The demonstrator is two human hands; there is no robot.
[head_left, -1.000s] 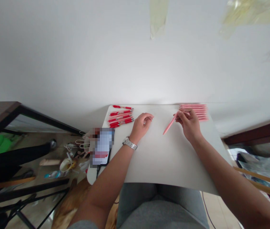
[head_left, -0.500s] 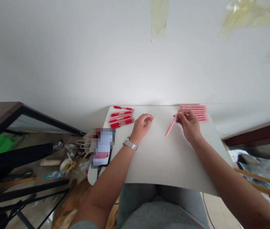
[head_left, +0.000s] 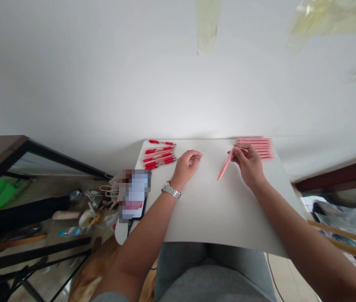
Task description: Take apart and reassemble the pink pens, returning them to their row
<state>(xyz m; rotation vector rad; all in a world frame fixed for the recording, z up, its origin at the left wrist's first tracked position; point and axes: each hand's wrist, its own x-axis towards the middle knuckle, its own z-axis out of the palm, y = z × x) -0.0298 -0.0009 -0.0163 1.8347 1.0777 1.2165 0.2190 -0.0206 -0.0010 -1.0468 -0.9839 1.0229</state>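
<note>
A pink pen (head_left: 224,171) is pinched between the thumb and fingers of my right hand (head_left: 249,164), its tip slanting down toward the table's middle. Just behind that hand lies a neat row of several pink pens (head_left: 261,144), partly covered by my fingers. My left hand (head_left: 188,165) rests over the white table (head_left: 209,209) with its fingers curled in and no object visible in them. To its left, several red pens (head_left: 160,161) lie side by side near the table's far left corner. A silver watch (head_left: 171,190) circles my left wrist.
A phone (head_left: 138,195), blurred out, lies along the table's left edge with a cable attached. Behind the table stands a white wall (head_left: 133,75) with strips of tape. A dark-framed table (head_left: 4,159) is at far left, above a cluttered floor.
The view has shifted very slightly. Both hands keep their positions and the pink pen stays in my right hand.
</note>
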